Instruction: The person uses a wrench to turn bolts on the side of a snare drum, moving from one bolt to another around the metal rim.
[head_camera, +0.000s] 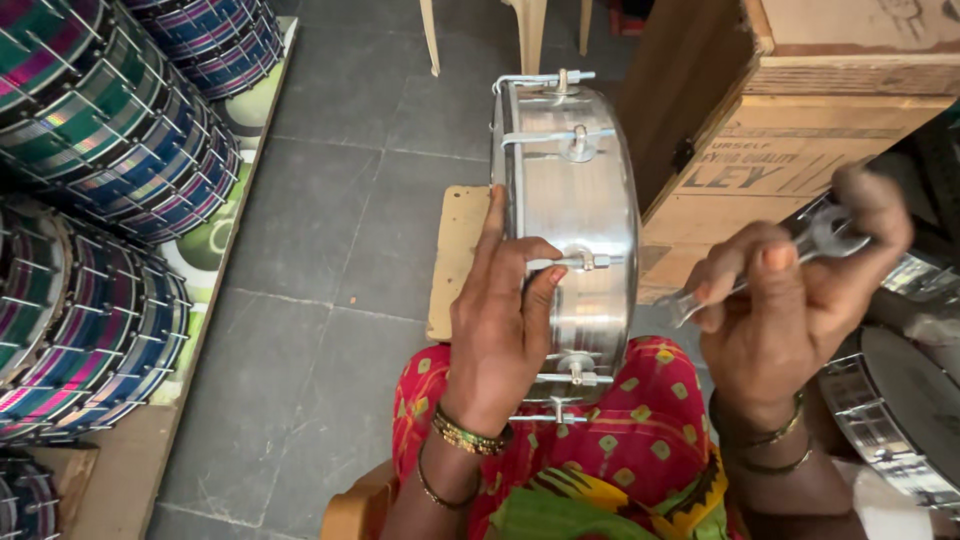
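Drum: shiny round steel drum shell (585, 200) stands on edge on her lap.
Left hand (500, 320): fingers clamped on a tension rod (580, 262).
Right hand (790, 300): fingers closed around a silver open-ended spanner (800, 250), just beside the shell.

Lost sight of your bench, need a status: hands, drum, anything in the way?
Left hand steadying shiny steel drum shell on edge. Right hand holding silver open-ended spanner, off drum. Nothing blocking.
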